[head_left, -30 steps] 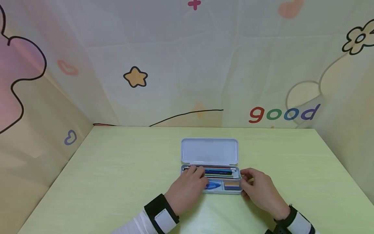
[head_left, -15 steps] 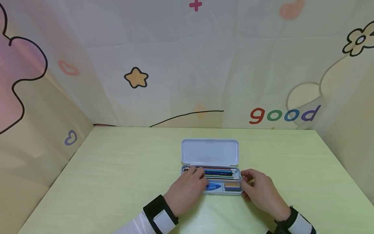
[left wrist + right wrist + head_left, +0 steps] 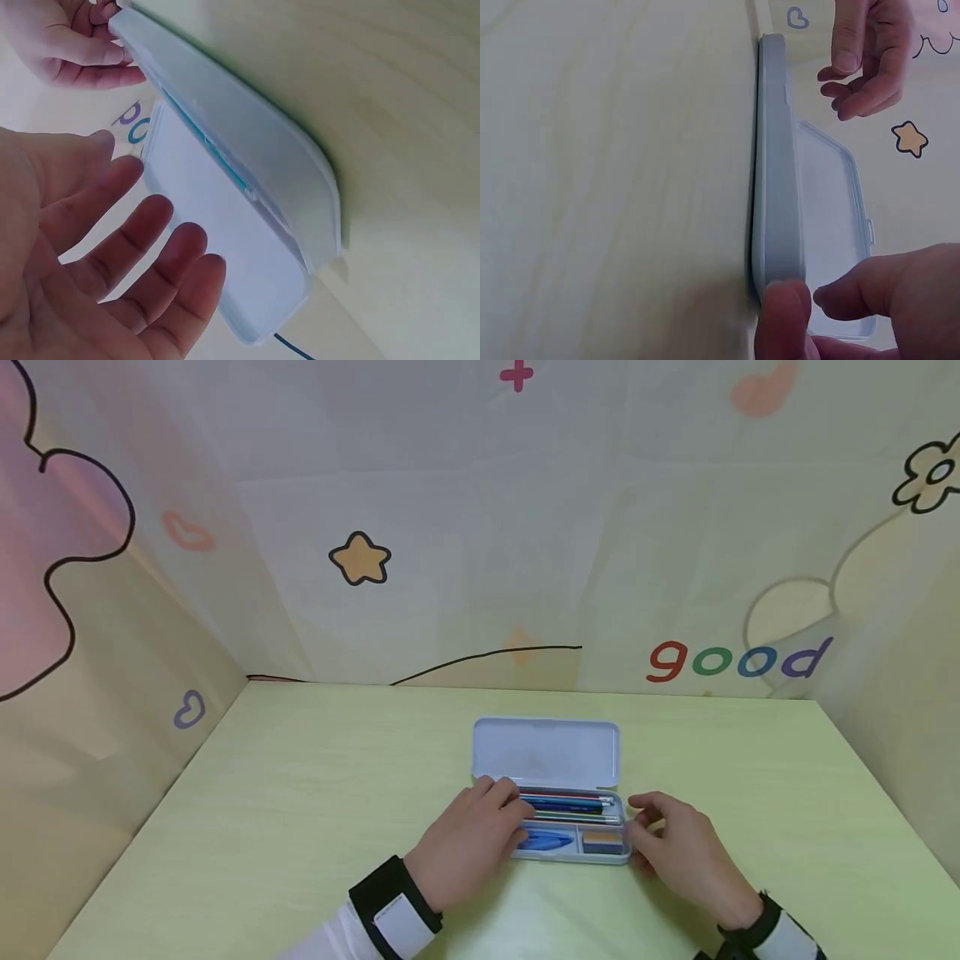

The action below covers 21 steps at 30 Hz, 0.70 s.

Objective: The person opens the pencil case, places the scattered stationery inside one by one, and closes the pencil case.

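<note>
On the table lies a pale blue pencil case (image 3: 570,857), its lid (image 3: 546,752) swung back. Several pencils (image 3: 566,805) fill its upper compartment. Below them sit a blue pointed item (image 3: 546,841) and, at right, an eraser-like block (image 3: 602,843) in tan and dark blue. My left hand (image 3: 465,839) hovers over the case's left end, hiding that part; the left wrist view shows its fingers loosely bent and holding nothing. At the right end is my right hand (image 3: 686,852), fingers loosely bent beside the case wall; in the right wrist view a fingertip (image 3: 784,300) overlaps the case's end.
The pale wooden table (image 3: 337,760) extends around the case on all sides. Behind it hangs a printed cloth backdrop (image 3: 450,527) with a star and the word "good". Similar cloth flanks the table at left and right.
My left hand has lifted slightly and moved a little left, away from the pencils. My right hand now sits slightly farther from the case's right end. The whole view has shifted a little.
</note>
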Each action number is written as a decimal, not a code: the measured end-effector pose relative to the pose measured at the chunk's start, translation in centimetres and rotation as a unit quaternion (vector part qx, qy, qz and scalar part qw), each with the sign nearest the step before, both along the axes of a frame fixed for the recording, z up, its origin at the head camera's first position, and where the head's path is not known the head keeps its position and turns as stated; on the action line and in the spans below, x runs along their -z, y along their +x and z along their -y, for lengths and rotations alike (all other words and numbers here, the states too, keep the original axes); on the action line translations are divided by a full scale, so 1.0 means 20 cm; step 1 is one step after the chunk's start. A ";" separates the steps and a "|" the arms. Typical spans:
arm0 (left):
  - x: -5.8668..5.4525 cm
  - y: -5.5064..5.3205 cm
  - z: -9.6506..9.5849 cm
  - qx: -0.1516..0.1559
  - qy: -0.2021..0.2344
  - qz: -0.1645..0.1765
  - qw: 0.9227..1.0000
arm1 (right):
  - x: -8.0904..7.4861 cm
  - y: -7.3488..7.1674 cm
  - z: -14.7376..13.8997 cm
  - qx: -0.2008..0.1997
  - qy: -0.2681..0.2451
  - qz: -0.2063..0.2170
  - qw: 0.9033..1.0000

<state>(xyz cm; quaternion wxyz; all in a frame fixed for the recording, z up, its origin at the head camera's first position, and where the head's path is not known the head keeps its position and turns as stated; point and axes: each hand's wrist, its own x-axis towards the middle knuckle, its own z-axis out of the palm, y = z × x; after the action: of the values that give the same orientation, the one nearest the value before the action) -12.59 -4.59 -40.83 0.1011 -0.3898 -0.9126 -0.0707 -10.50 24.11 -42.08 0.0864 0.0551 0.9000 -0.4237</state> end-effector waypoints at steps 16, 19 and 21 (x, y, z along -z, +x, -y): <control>-0.06 -0.05 0.16 -0.038 0.213 0.100 0.971 | -0.12 -0.03 -0.08 -0.015 0.072 -0.064 0.995; -0.06 -0.07 0.18 -0.052 0.259 0.124 0.957 | -0.13 -0.04 -0.09 -0.017 0.080 -0.088 0.993; -0.05 -0.09 0.19 -0.062 0.285 0.135 0.947 | -0.14 -0.05 -0.10 -0.019 0.081 -0.100 0.991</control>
<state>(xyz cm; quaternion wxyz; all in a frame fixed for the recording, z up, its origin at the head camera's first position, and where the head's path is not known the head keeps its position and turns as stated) -14.38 -8.37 -39.75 0.0879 -0.2747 -0.8817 -0.3734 -11.43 26.08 -39.38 -0.0009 0.0017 0.9365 -0.3507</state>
